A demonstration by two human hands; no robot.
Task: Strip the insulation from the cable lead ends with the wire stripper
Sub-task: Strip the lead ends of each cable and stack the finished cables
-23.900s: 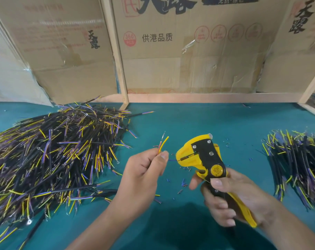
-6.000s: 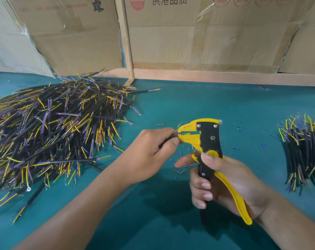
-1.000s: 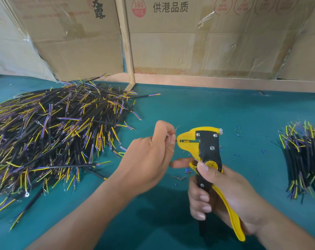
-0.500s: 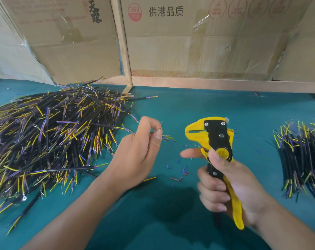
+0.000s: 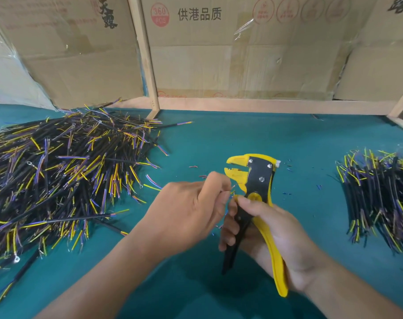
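My right hand (image 5: pixel 269 233) grips the handles of the yellow and black wire stripper (image 5: pixel 253 180), its jaws parted and pointing left above the green table (image 5: pixel 219 143). My left hand (image 5: pixel 189 212) is curled, pinching thin lead ends (image 5: pixel 231 191) between thumb and fingertips just below and left of the jaws. Most of the held cable is hidden inside the hand. A big heap of black cables with yellow and purple leads (image 5: pixel 57 176) lies to the left. A smaller pile of cables (image 5: pixel 380 199) lies to the right.
Cardboard boxes (image 5: pixel 219 54) and a wooden frame post (image 5: pixel 147 61) close off the back of the table. Small bits of cut insulation (image 5: pixel 195 167) are scattered around the stripper. A wooden rail (image 5: pixel 265 104) runs along the rear edge.
My left hand has moved right and down, back to the stripper's jaws, bringing the lead ends close under them. The right hand has tilted the stripper slightly.
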